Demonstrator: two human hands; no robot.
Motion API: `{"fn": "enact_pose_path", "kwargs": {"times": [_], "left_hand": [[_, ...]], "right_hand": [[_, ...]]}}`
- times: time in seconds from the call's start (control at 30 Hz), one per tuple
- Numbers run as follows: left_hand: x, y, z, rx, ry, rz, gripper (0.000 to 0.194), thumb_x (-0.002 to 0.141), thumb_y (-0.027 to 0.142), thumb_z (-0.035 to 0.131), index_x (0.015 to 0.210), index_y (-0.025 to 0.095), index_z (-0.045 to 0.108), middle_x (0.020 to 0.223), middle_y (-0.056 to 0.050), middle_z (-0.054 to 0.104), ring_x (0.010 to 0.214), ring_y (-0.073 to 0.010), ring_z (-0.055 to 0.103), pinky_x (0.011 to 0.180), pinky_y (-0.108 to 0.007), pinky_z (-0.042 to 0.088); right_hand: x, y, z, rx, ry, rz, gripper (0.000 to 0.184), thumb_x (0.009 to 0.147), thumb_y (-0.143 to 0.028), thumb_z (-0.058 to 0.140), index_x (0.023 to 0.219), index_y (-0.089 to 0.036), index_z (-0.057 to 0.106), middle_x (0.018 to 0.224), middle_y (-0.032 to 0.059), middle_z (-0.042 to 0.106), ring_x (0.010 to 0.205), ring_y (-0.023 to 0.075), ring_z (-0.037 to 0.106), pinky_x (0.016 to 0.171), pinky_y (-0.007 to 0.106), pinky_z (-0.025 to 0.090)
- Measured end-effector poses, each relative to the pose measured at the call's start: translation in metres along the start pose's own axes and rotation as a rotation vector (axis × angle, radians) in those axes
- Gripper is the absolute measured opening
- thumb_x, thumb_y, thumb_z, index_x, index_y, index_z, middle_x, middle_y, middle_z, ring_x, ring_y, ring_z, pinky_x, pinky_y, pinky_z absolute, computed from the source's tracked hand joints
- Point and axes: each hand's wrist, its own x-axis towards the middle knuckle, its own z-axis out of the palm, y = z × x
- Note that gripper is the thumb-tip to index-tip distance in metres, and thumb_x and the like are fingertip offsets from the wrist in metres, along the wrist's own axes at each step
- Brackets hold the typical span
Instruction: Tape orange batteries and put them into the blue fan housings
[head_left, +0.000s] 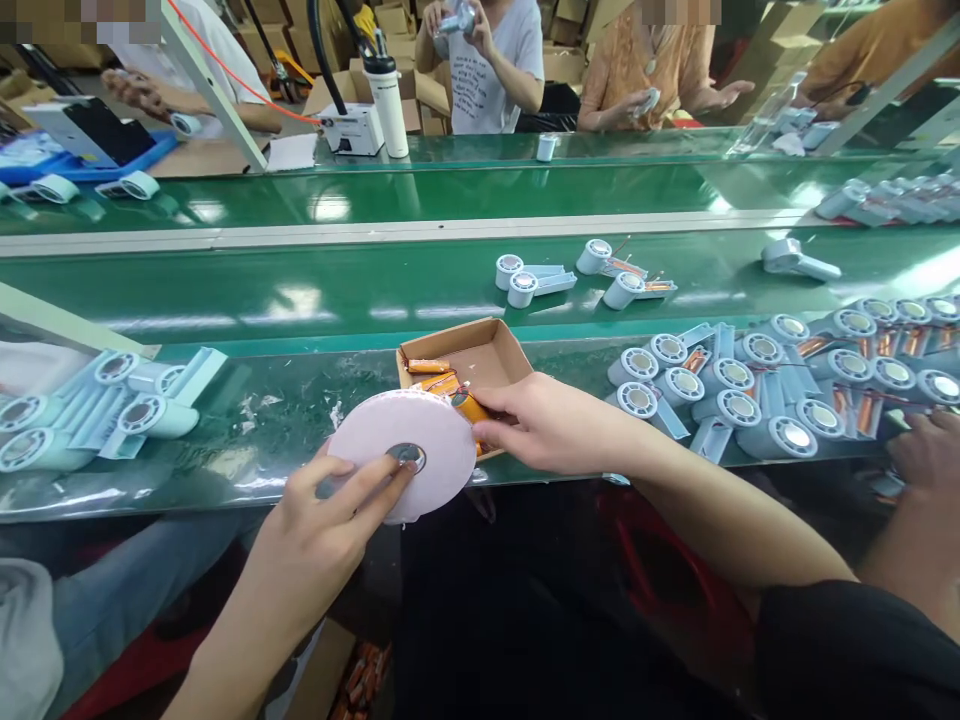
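My left hand [326,515] grips a flat roll of white tape [442,450], with fingers at the hole in its middle. My right hand [551,425] has its thumb and fingers closed on an orange-wrapped battery [469,405], right by the roll's far right edge. Whether that battery touches the tape I cannot tell. Behind the roll, a small cardboard box [517,350] sits on the green bench and holds more orange batteries [429,367]. The roll hides the box's near left part.
Light-blue fan housings [739,408] crowd the bench at right, and several more [154,415] lie at left. A few housings [523,289] rest on the green belt [315,275] beyond. A co-worker's hand [930,455] is at far right; several people stand across the line.
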Motion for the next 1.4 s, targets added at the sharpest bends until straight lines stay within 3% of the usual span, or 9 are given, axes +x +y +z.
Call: {"fn": "enact_pose_path", "kwargs": {"times": [0.17,0.4,0.57,0.67,0.8,0.9,1.0,1.17,1.4], "left_hand": [[0.009,0.001,-0.003,0.062,0.033,0.034,0.072,0.096,0.005,0.057,0.158,0.043,0.053,0.121,0.005,0.080,0.094,-0.0271,0.062,0.116,-0.048,0.045],[0.015,0.041,0.027,-0.034,0.107,-0.087,0.061,0.091,0.026,0.079,0.150,0.024,0.063,0.105,-0.009,0.077,0.100,-0.0294,0.061,0.101,-0.050,0.048],[0.016,0.085,0.036,-0.433,0.006,0.054,0.028,0.094,0.024,0.070,0.121,0.022,0.076,0.093,-0.006,0.073,0.093,-0.0228,0.057,0.088,-0.035,0.053],[0.020,0.048,0.036,-0.383,-0.034,0.058,0.038,0.091,0.020,0.070,0.129,0.023,0.074,0.100,-0.007,0.074,0.102,-0.0252,0.058,0.099,-0.039,0.052],[0.047,-0.051,0.036,-0.291,-0.093,0.009,0.050,0.090,0.047,0.074,0.138,0.031,0.070,0.120,-0.009,0.074,0.115,-0.0322,0.060,0.106,-0.051,0.051],[0.098,-0.084,0.039,-0.379,-0.203,-0.110,0.059,0.088,0.071,0.067,0.130,0.031,0.074,0.127,-0.009,0.074,0.122,-0.0335,0.062,0.099,-0.046,0.057],[0.186,-0.064,0.063,-0.389,-0.333,-0.203,0.051,0.098,0.066,0.053,0.124,0.029,0.077,0.124,-0.006,0.076,0.120,-0.0292,0.065,0.098,-0.043,0.057],[0.341,0.004,0.156,0.016,-0.441,0.036,0.049,0.103,0.047,0.056,0.139,0.016,0.068,0.146,-0.016,0.066,0.138,-0.0328,0.053,0.112,-0.046,0.046],[0.378,0.011,0.213,0.100,-0.467,0.214,0.037,0.093,0.012,0.065,0.130,0.013,0.070,0.130,-0.020,0.070,0.130,-0.0344,0.057,0.106,-0.048,0.048]], "right_hand": [[0.006,0.022,0.018,0.548,0.112,0.016,0.023,0.092,-0.040,0.077,0.083,-0.020,0.069,0.075,-0.0008,0.070,0.076,0.0182,0.067,0.069,0.029,0.049],[0.011,0.016,0.113,1.423,0.865,0.163,0.056,0.080,-0.066,0.083,0.115,-0.024,0.069,0.114,0.0101,0.080,0.104,0.0281,0.079,0.093,0.043,0.066],[0.006,0.066,0.024,1.091,1.214,0.041,0.046,0.091,-0.062,0.072,0.119,-0.026,0.069,0.131,0.0075,0.074,0.130,0.0272,0.069,0.103,0.042,0.064],[-0.014,0.100,-0.037,0.931,1.437,-0.073,0.039,0.097,-0.061,0.067,0.124,-0.032,0.069,0.142,0.0031,0.069,0.138,0.0243,0.064,0.106,0.037,0.063],[-0.061,0.110,-0.039,0.945,1.304,-0.105,0.040,0.090,-0.051,0.084,0.124,-0.037,0.069,0.122,0.0004,0.079,0.114,0.0222,0.077,0.095,0.037,0.068],[-0.091,0.113,-0.026,0.942,1.197,-0.072,0.043,0.089,-0.040,0.088,0.125,-0.041,0.066,0.101,-0.0031,0.082,0.101,0.0221,0.081,0.081,0.035,0.070],[-0.097,0.126,-0.038,0.901,1.156,-0.092,0.042,0.088,-0.035,0.090,0.118,-0.042,0.062,0.089,-0.0066,0.080,0.095,0.0233,0.083,0.074,0.034,0.070],[-0.057,0.154,-0.071,0.785,1.122,-0.140,0.046,0.086,-0.041,0.090,0.115,-0.036,0.055,0.093,-0.0043,0.078,0.099,0.0264,0.082,0.073,0.036,0.071],[-0.043,0.177,-0.109,0.593,1.060,-0.121,0.054,0.084,-0.043,0.091,0.125,-0.033,0.058,0.101,0.0012,0.078,0.100,0.0265,0.081,0.084,0.041,0.070]]}}
